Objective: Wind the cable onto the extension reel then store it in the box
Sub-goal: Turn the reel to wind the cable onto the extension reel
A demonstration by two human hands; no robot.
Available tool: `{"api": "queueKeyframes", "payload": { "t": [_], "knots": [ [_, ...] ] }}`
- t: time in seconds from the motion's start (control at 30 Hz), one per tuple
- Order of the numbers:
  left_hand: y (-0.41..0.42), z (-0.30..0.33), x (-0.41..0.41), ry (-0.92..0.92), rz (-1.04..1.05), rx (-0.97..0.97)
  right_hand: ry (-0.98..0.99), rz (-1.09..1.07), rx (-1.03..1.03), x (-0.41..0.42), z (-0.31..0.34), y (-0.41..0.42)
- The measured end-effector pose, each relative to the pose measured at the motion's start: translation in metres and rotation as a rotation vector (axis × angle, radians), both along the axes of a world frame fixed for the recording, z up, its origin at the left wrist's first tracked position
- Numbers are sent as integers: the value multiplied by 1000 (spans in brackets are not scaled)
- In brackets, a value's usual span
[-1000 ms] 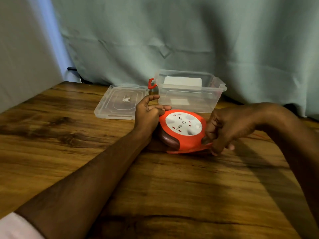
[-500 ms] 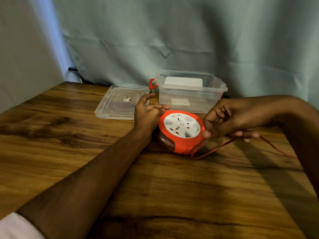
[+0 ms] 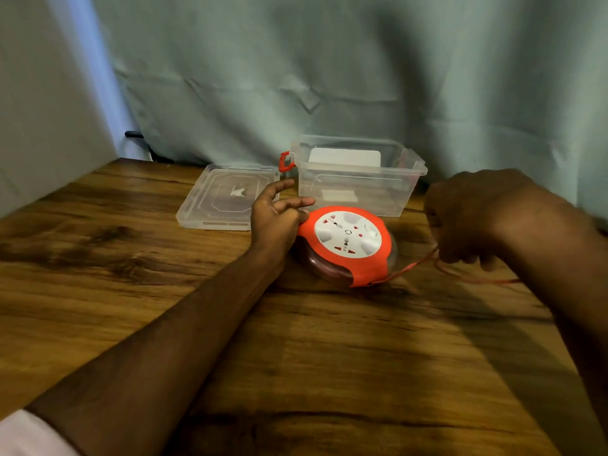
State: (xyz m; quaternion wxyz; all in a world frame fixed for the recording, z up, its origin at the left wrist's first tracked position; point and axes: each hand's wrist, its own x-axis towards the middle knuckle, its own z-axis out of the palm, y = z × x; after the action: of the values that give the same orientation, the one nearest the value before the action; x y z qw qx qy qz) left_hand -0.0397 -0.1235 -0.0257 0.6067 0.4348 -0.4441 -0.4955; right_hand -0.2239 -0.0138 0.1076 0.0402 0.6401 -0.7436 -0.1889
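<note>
Count: one round orange extension reel with a white socket face [image 3: 347,240], one thin orange cable [image 3: 411,266], one clear plastic box [image 3: 357,192], one clear flat lid [image 3: 227,200].
Reel: flat on the brown wooden table [image 3: 164,291], just before the box.
Left hand [image 3: 276,218]: braces the reel's left rim, index finger and thumb extended (loosely).
Right hand [image 3: 470,218]: fingers curled, gripping the cable right of the reel.

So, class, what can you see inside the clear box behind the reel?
Through the clear box walls, white label-like rectangles show on its back and front walls. No reel or cable is inside; glare blurs the floor.
</note>
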Motion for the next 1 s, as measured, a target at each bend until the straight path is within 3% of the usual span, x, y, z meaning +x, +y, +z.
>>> {"api": "queueKeyframes", "payload": {
  "t": [0.07,0.2,0.33,0.43,0.83,1.0],
  "knots": [
    [0,0,1,5,-4,0,81,53,34,5,2,4],
    [1,0,2,-25,-20,-15,-267,209,272,4,5,2],
    [-2,-2,2,-61,-80,-43,-382,424,11,-5,-6,-17],
    [0,-1,1,-97,-164,-81,-473,546,-6,-6,-21,-33],
    [1,-2,2,-126,-262,-103,-445,560,-40,-12,-41,-47],
    [1,-4,2,-130,-252,-115,-321,478,-26,-13,-39,-44]
  ]
}}
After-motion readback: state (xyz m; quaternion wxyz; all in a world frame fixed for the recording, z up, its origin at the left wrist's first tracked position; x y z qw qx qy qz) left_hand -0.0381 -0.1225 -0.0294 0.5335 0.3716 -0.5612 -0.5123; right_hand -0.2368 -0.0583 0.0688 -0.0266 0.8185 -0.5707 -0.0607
